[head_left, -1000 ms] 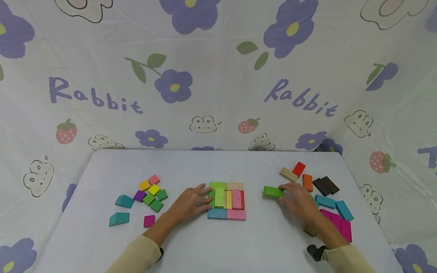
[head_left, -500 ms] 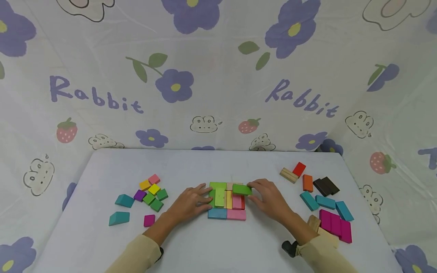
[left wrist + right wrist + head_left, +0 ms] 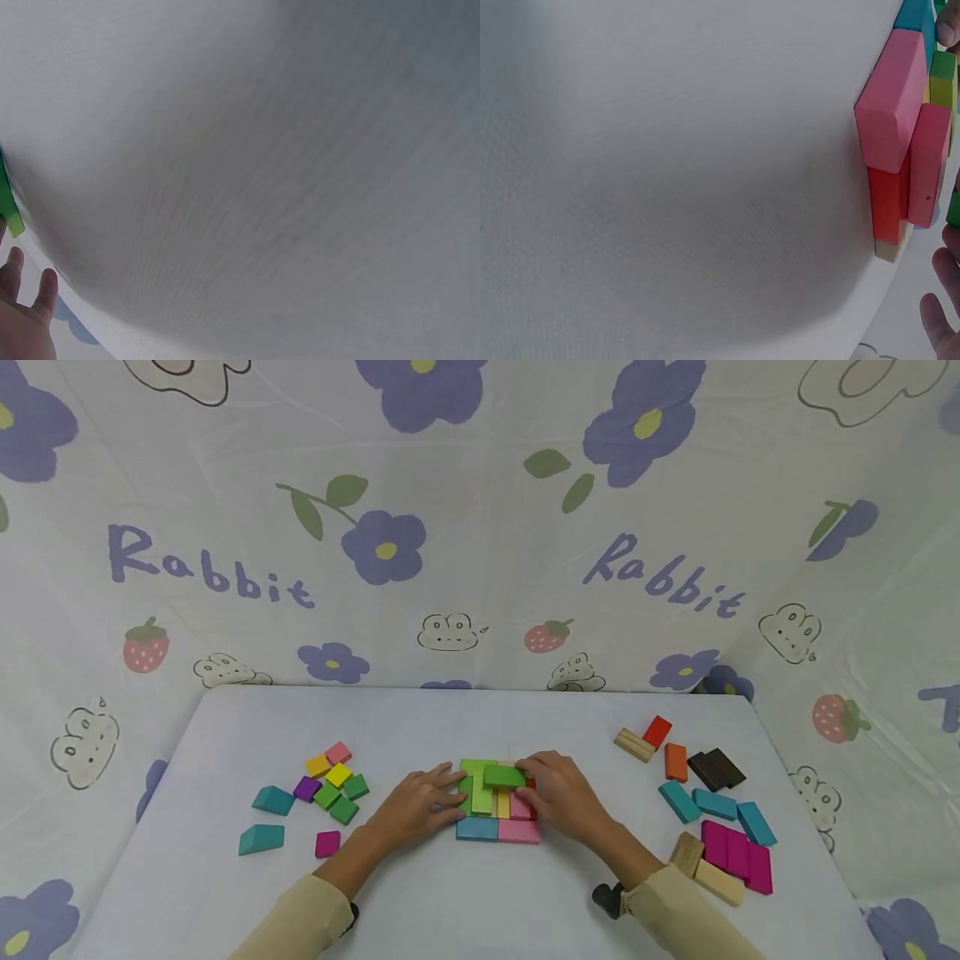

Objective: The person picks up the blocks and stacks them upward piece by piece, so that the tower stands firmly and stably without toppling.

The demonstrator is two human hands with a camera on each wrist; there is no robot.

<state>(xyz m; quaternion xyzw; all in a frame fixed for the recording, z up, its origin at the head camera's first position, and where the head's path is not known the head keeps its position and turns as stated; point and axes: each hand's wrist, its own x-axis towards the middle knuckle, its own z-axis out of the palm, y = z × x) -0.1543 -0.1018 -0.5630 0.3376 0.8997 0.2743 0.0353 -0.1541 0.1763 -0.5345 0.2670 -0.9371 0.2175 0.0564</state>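
Note:
In the head view a cluster of coloured building blocks forms a rectangle at mid-table, with a blue block (image 3: 477,829) and a pink block (image 3: 519,832) along its near side. A light green block (image 3: 481,802) lies lengthwise on top. My left hand (image 3: 420,806) touches the cluster's left side, its fingers spread and fairly straight. Between thumb and fingers, my right hand (image 3: 564,795) pinches the right end of a green block (image 3: 504,777), close over the top of the cluster. The right wrist view shows the red block (image 3: 886,199) beneath the pink ones; the held block is mostly cut off.
At left lie several small cubes, such as a purple cube (image 3: 307,789), and two teal wedge-like blocks (image 3: 262,839). On the right are magenta blocks (image 3: 737,853), teal blocks (image 3: 715,803), dark brown blocks (image 3: 717,768), an orange block (image 3: 676,762) and wooden blocks (image 3: 720,882).
My right hand has carried the green block left from the right side of the table to over the cluster. The left hand has stayed at the cluster's left side.

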